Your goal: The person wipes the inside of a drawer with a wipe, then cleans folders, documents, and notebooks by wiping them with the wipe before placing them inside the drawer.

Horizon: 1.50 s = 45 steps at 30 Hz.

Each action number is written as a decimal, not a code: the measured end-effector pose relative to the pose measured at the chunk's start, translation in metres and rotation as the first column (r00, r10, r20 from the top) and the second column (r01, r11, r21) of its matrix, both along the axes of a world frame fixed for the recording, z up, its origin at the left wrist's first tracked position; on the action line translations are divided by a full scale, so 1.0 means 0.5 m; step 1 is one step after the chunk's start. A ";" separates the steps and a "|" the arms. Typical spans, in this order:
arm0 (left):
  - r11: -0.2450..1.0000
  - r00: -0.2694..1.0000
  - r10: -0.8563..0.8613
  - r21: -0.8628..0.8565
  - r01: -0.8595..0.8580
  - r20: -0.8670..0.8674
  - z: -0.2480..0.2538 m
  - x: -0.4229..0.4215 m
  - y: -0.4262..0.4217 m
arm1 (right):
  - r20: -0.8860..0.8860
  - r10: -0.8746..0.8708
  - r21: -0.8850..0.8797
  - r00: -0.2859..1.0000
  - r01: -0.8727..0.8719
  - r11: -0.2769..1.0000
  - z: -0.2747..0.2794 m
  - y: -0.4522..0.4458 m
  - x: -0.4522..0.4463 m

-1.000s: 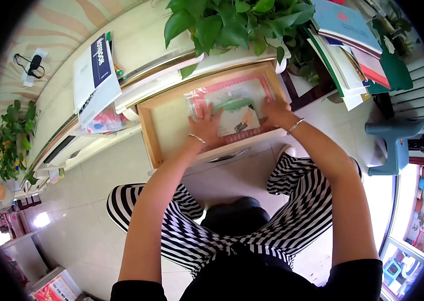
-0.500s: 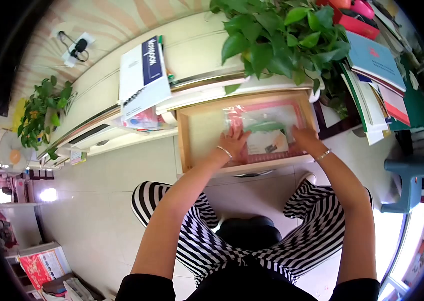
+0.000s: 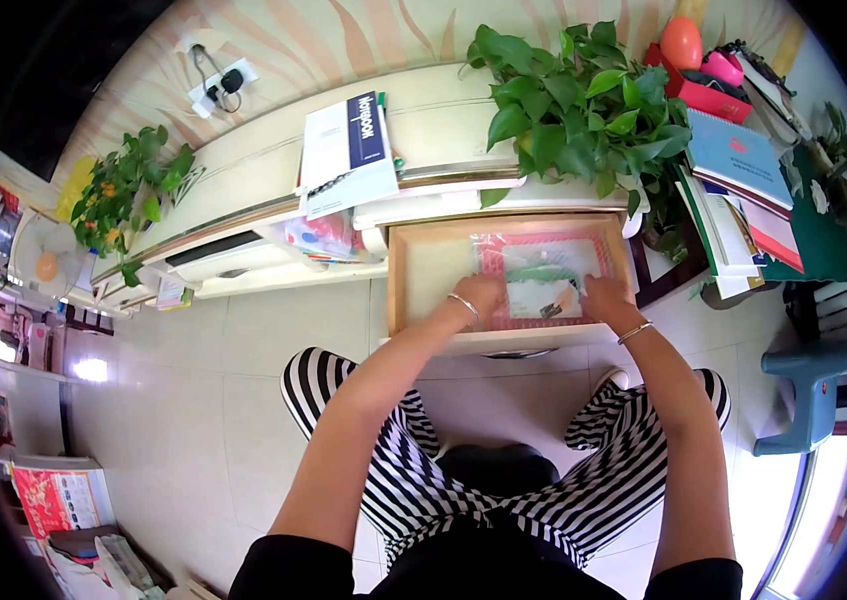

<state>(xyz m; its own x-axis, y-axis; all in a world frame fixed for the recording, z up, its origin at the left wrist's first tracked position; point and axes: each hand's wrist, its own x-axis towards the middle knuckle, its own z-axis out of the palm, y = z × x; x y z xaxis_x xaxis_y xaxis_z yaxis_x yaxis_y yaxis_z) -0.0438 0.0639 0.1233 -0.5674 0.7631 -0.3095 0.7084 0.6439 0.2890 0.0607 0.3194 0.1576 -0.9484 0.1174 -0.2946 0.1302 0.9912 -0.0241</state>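
Note:
An open wooden drawer (image 3: 433, 262) holds a clear plastic packet (image 3: 543, 282) with a pink checked border and a green and white middle. At the packet's left side is my left hand (image 3: 481, 294), its fingers curled down on the edge and slightly blurred. My right hand (image 3: 607, 298) is at the packet's right side, fingers bent inward against it. Both hands look closed on the packet's edges. Each wrist wears a thin bracelet. The packet lies in the right part of the drawer.
A white cabinet (image 3: 243, 165) carries a notebook (image 3: 365, 130), papers and a leafy plant (image 3: 583, 110). Stacked books (image 3: 738, 155) stand at the right, above a blue stool (image 3: 811, 395). Another plant (image 3: 133, 190) is at the left. Striped-trousered legs flank a black seat (image 3: 499, 470).
The view has shifted, so the drawer appears lower and further right. My hands have gone from spread fingers on the packet to curled fingers at its two sides.

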 end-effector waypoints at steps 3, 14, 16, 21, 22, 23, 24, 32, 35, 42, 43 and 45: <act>0.957 0.994 0.107 0.272 -0.100 -0.009 0.070 0.011 -0.052 | -0.129 0.050 -0.101 0.990 -0.064 0.993 0.035 -0.061 -0.015; 0.694 0.902 0.417 0.678 -0.240 -0.108 0.246 0.009 -0.305 | -0.444 0.023 -0.513 0.896 -0.275 0.814 0.195 -0.358 -0.167; 0.528 0.887 0.439 0.759 -0.381 0.141 0.233 -0.016 -0.340 | -0.391 -0.057 -0.601 0.919 -0.208 0.772 0.226 -0.399 -0.203; -0.181 0.417 0.276 0.472 -0.863 0.866 0.292 -0.068 -0.387 | 0.009 -0.433 -0.985 0.901 0.084 0.154 0.254 -0.478 -0.287; -0.185 0.417 0.270 0.472 -0.862 0.868 0.300 -0.077 -0.390 | 0.005 -0.432 -0.984 0.902 0.082 0.161 0.256 -0.486 -0.302; -0.202 0.368 0.258 0.422 -0.884 0.893 0.308 -0.085 -0.394 | 0.100 -0.390 -0.993 0.915 0.115 0.015 0.257 -0.492 -0.316; -0.219 0.316 0.246 0.370 -0.903 0.916 0.315 -0.093 -0.398 | 0.191 -0.332 -0.979 0.924 0.156 -0.129 0.256 -0.501 -0.328; -0.172 0.173 -0.297 0.126 -0.977 0.939 0.316 -0.151 -0.377 | -0.146 -0.477 -0.984 0.866 -0.077 0.163 0.333 -0.525 -0.371; -0.262 0.222 -0.521 0.093 -0.961 0.824 0.325 -0.161 -0.358 | -0.252 -0.425 -0.965 0.869 -0.196 0.172 0.373 -0.497 -0.376; -0.157 0.199 -0.599 0.131 -0.979 0.775 0.328 -0.181 -0.309 | -0.297 -0.372 -0.955 0.879 -0.270 0.125 0.438 -0.411 -0.295; -0.123 0.175 -0.623 0.124 -0.985 0.762 0.324 -0.177 -0.300 | -0.253 -0.412 -0.967 0.875 -0.218 0.131 0.448 -0.406 -0.261; -0.078 0.167 -0.626 0.152 -0.985 0.762 0.326 -0.153 -0.280 | -0.262 -0.398 -0.965 0.879 -0.235 0.115 0.424 -0.378 -0.209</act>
<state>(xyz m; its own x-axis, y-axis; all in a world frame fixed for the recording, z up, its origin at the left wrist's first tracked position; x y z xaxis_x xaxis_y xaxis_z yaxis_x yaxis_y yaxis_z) -0.1203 -0.0763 0.2863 -0.8356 0.5357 -0.1215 -0.5266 -0.7181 0.4551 -0.0437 0.1306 0.3693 -0.9835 0.1232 0.1327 -0.1287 0.0403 -0.9909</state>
